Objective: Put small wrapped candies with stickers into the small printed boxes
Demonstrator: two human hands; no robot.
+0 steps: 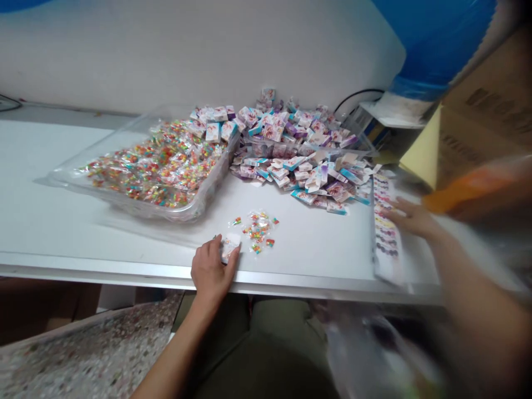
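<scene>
Near the table's front edge, my left hand [213,267] holds a small printed box [230,247] between thumb and fingers. Just right of it lies a loose group of small clear packets with colourful pieces [258,227]. My right hand [409,216], slightly blurred, has its fingers spread over a stack of printed sheets [386,238] with rows of coloured shapes. Whether its fingertips touch the sheets I cannot tell. A large clear tray [195,209] full of similar packets stands at the left, with several small boxes on its back right corner.
Many small printed boxes [320,180] are heaped on the white table [307,244], some in a clear container behind. At the right are a cardboard box [477,130], a yellow sheet [424,147] and a blurred orange thing [469,188]. A blue object [436,44] stands at the back right.
</scene>
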